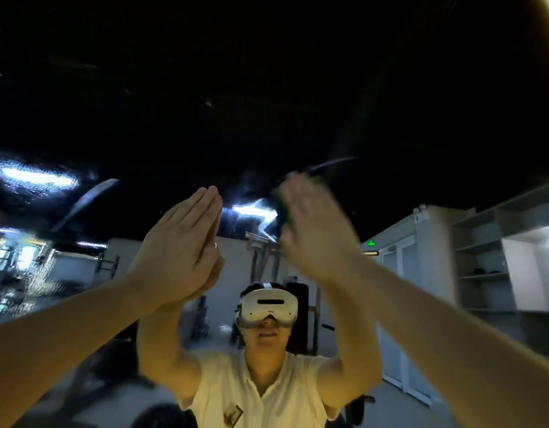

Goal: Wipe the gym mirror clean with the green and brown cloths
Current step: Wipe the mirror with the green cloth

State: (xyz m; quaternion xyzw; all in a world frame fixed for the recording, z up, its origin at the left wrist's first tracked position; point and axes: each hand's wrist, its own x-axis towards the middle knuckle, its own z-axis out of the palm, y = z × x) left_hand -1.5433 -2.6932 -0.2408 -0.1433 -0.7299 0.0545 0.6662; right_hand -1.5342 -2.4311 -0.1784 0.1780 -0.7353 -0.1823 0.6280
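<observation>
The gym mirror [267,103] fills the view and reflects a dark ceiling. My left hand [177,242] is raised flat against the glass with straight fingers, meeting its own reflection. No cloth shows under it. My right hand [316,230] is blurred, with its fingers straight, and presses a dark green cloth [282,208] on the glass. Only the cloth's left edge peeks out past the fingers. The brown cloth is not in sight.
Smeared droplets [35,180] cover the glass at the left. The mirror reflects a person in a white headset [267,307] and pale shirt, gym machines behind, grey shelves [483,261] at the right and a green exit sign [371,242].
</observation>
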